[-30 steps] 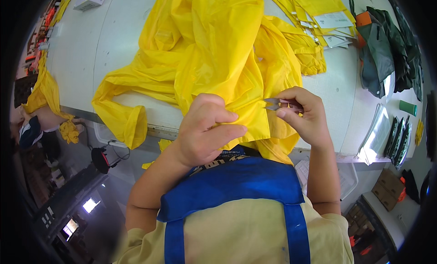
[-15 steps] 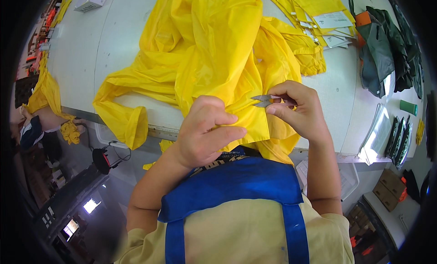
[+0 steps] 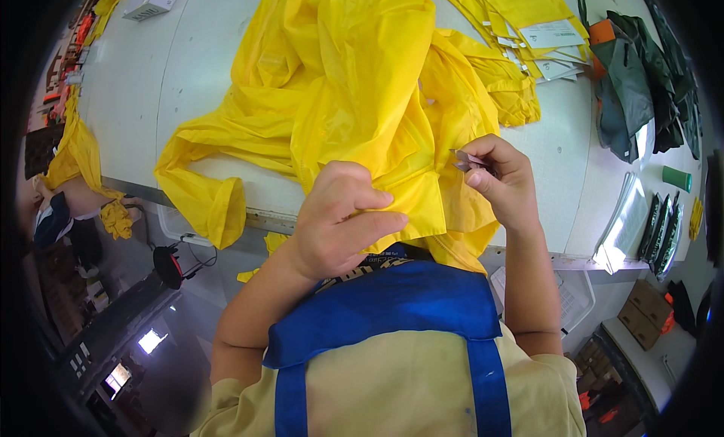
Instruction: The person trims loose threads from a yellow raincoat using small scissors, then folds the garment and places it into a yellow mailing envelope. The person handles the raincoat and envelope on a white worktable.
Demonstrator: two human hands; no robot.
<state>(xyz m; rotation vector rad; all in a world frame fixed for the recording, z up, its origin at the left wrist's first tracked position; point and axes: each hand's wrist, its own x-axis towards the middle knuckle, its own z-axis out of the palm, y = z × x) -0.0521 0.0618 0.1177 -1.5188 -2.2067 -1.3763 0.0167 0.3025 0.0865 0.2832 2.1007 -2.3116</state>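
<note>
A shiny yellow raincoat-like garment (image 3: 339, 98) lies crumpled over the table, one sleeve hanging past the front edge at the left. My left hand (image 3: 343, 218) is closed on its near part, thumb and forefinger pinching the fabric beside a flat squared flap (image 3: 418, 207). Just right of that flap, my right hand (image 3: 504, 177) grips a small pair of thread snips (image 3: 469, 161), held a little above the cloth. The snips' handles are mostly hidden by my fingers, and their blades are hard to make out.
Stacked yellow pieces with white labels (image 3: 554, 33) lie at the far right. Dark green garments (image 3: 630, 82), a green roll (image 3: 676, 177) and clear plastic packets (image 3: 620, 226) are on the table's right side. A white box (image 3: 154, 1) stands at the far left. Another person's arm (image 3: 79, 198) shows at the left.
My right hand has drawn the snips back to the right, away from the flap, and their blades have turned. The left hand keeps its hold on the garment.
</note>
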